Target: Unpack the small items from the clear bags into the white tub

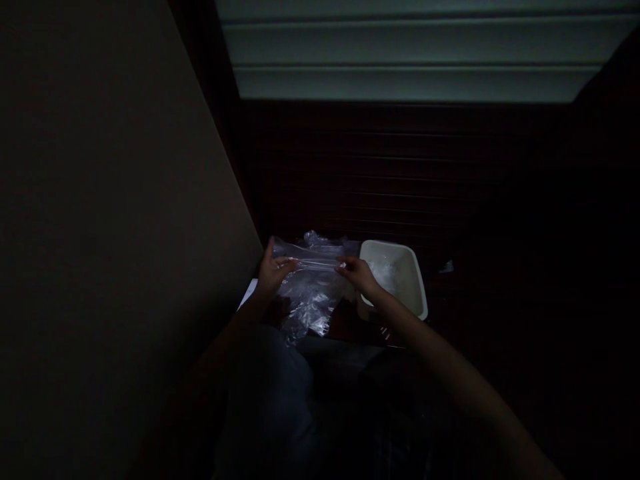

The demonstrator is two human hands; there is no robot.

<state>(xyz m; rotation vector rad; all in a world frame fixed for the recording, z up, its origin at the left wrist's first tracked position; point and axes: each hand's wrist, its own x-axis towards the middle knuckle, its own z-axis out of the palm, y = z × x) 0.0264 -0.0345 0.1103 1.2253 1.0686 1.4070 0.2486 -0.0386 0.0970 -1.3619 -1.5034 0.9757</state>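
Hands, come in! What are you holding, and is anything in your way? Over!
Left hand and right hand: pinching clear plastic between them. Crumpled plastic underneath. White tub beside right hand. Dark, but no blockage seen.

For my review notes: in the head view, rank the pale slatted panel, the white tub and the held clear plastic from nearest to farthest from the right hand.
1. Clear plastic: pinched by the right hand, stretching leftward.
2. White tub: just to its right.
3. Pale slatted panel: well beyond, along the top.
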